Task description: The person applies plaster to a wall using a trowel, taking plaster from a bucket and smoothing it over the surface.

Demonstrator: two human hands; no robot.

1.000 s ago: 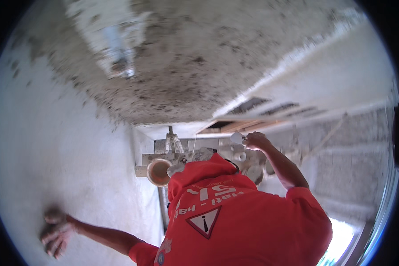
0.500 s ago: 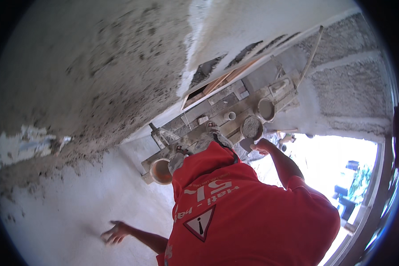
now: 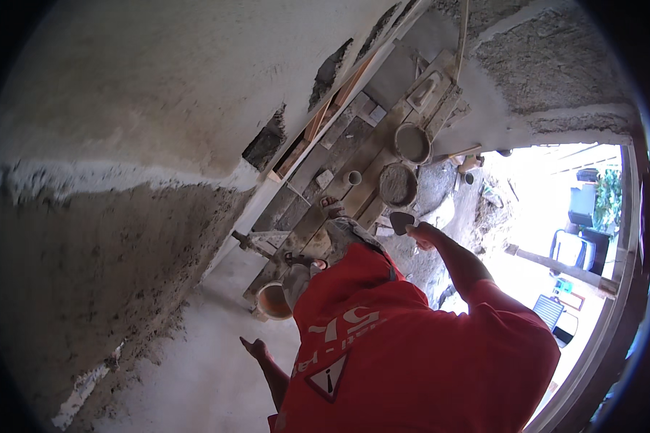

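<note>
My right hand [image 3: 424,236] is closed round the handle of a small pointing trowel [image 3: 401,222], its blade beside a round bucket of grey mortar [image 3: 397,186]. Lower left, my left hand [image 3: 254,348] hangs away from my body with nothing in it, its fingers stretched out. The nearest thing to it is a bucket with an orange inside [image 3: 273,302]. Farther along the planks stands another round bucket [image 3: 412,143], greyish within. My feet in sandals rest on the wooden planks [image 3: 372,198].
A partly plastered wall [image 3: 123,108] rises on the left, with rough holes beside a wooden frame [image 3: 318,123]. A white cup [image 3: 352,177] and a small block [image 3: 325,179] sit on the boards, a plastering float [image 3: 425,90] at their far end. Bright light fills an opening at right.
My view has turned, so the wall and planks now lie more steeply. My left hand has come in closer to my body. The trowel stays in my right hand, its blade now clear of the mortar bucket.
</note>
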